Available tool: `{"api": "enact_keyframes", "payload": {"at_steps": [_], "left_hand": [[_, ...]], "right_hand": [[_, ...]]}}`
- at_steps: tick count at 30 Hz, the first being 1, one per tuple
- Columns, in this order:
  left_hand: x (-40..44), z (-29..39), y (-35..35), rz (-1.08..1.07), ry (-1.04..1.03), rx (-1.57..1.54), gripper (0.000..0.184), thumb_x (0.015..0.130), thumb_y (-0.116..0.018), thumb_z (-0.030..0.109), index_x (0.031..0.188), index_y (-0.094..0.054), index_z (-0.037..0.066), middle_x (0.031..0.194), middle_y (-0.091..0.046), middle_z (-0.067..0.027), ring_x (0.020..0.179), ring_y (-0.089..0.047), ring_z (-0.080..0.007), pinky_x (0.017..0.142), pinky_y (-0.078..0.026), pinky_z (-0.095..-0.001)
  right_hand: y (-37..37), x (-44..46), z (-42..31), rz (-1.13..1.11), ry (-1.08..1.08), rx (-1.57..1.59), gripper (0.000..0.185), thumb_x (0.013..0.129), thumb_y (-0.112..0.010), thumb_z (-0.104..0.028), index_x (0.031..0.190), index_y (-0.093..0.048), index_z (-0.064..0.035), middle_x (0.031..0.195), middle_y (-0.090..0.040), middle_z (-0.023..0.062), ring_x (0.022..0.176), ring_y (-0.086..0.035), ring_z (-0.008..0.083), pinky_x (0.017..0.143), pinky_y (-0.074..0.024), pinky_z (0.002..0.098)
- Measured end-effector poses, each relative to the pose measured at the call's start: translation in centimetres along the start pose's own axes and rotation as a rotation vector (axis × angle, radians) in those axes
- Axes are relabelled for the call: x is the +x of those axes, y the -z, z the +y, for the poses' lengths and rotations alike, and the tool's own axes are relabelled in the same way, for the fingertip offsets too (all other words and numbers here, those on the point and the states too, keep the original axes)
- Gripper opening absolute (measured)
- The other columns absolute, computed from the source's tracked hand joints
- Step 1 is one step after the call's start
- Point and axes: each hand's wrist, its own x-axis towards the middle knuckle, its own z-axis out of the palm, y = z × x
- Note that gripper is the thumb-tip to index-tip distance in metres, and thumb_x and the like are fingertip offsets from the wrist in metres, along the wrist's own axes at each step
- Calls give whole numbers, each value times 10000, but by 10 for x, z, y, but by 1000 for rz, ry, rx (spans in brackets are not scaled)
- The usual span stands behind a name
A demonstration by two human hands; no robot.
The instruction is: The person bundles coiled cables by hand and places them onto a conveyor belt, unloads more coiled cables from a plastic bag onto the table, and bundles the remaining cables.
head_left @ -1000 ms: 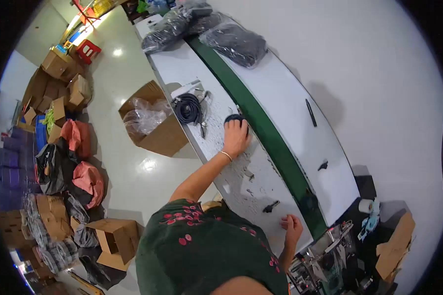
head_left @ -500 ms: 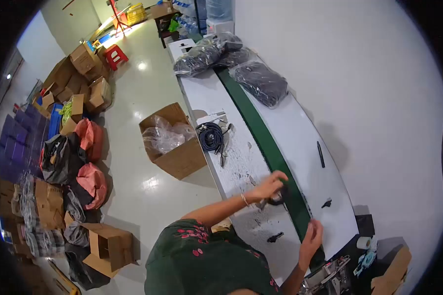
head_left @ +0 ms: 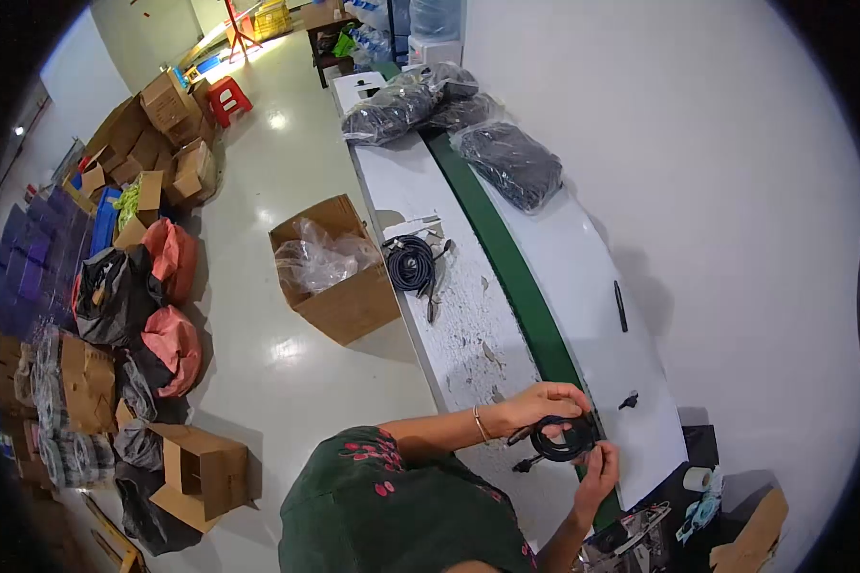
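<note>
A coiled black cable (head_left: pixel 562 439) is held between both hands above the front part of the bench. My left hand (head_left: pixel 543 405), with a bracelet at the wrist, has its fingers closed on the top of the coil. At the coil's lower right edge, my right hand (head_left: pixel 599 466) pinches it. Just under the coil, a small black connector piece (head_left: pixel 526 465) lies on the white surface. A larger dark cable coil (head_left: pixel 411 265) rests farther up the bench, near its left edge.
A green strip (head_left: pixel 506 253) runs along the white bench. On its right side lie a black pen (head_left: pixel 620 306) and a small black part (head_left: pixel 629 400). Plastic-wrapped dark bundles (head_left: pixel 508 164) sit at the far end. An open cardboard box (head_left: pixel 349 304) stands left of the bench.
My left hand has lifted the small cable coil off the bench and carried it toward the front right. My right hand has come up to it and closed on its edge. The view has shifted.
</note>
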Motion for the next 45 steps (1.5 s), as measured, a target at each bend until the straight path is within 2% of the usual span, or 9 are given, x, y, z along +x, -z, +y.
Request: {"api": "enact_keyframes", "payload": {"at_steps": [10, 13, 15, 18, 24, 29, 35, 39, 45], "left_hand": [[9, 7, -15, 30, -110, 238, 187, 913, -569, 145, 1045, -605, 18, 853, -583, -22, 683, -469, -51, 577, -390, -184], [7, 4, -41, 41, -108, 24, 184, 904, -581, 128, 1055, -587, 23, 813, -567, -28, 626, -462, -67, 571, -387, -191], [17, -5, -40, 83, -179, 114, 190, 897, -585, 110, 1066, -570, 25, 796, -545, -28, 574, -451, -79, 554, -375, -191], [38, -30, -23, 85, -310, 342, 297, 825, -653, 120, 1092, -556, 34, 900, -550, -43, 742, -491, -111, 676, -413, -244], [35, -48, -19, -208, -137, 67, 376, 721, -692, 71, 1064, -539, 65, 964, -565, -60, 805, -516, -160, 729, -428, -256], [29, -37, -23, -382, -117, 86, 505, 663, -721, 18, 1120, -513, 71, 919, -540, -33, 828, -504, -155, 732, -430, -282], [40, -57, -16, -138, -283, 555, 413, 667, -667, -10, 1045, -533, 87, 903, -554, -23, 794, -505, -151, 738, -436, -287], [50, -70, 3, -21, -286, 576, 347, 689, -611, -16, 1020, -558, 71, 911, -570, -14, 790, -526, -149, 757, -441, -272], [91, -45, 63, 177, -539, 1748, 375, 638, -629, 67, 1001, -545, 116, 902, -575, -65, 734, -565, -291, 637, -459, -354]], "right_hand": [[-13, -4, 21, -185, 231, 36, 125, 897, -484, -20, 998, -551, 8, 719, -539, 86, 546, -476, 155, 550, -448, 286], [18, -7, 169, -114, 152, 77, 180, 846, -535, -7, 1018, -554, 41, 699, -536, 92, 532, -468, 170, 532, -437, 296], [-3, 14, 66, -741, -254, 1136, 352, 936, -576, -315, 1188, -601, -71, 1234, -564, 197, 954, -569, 233, 847, -459, 433], [-6, 4, 76, -526, -268, 1020, 331, 971, -474, -288, 1041, -610, 6, 808, -597, 117, 691, -508, 183, 671, -454, 322], [-18, -2, 34, -532, -239, 1205, 267, 952, -519, -215, 999, -608, 32, 831, -607, 87, 716, -544, 196, 657, -451, 293], [-6, -6, 28, -405, -368, 498, 181, 904, -590, -136, 993, -619, 20, 884, -609, 74, 715, -550, 192, 643, -463, 294], [-4, -7, 50, -385, 445, 5, 307, 794, -593, -28, 1081, -532, 63, 751, -556, 115, 649, -522, 185, 565, -433, 280], [-16, -25, 104, -288, 53, -237, 320, 859, -608, -121, 1138, -532, 15, 844, -606, 82, 749, -587, 184, 650, -469, 246], [5, -75, 104, 48, -696, 664, 406, 973, -433, -316, 1138, -572, 29, 880, -675, 168, 701, -658, 224, 682, -510, 254]]}}
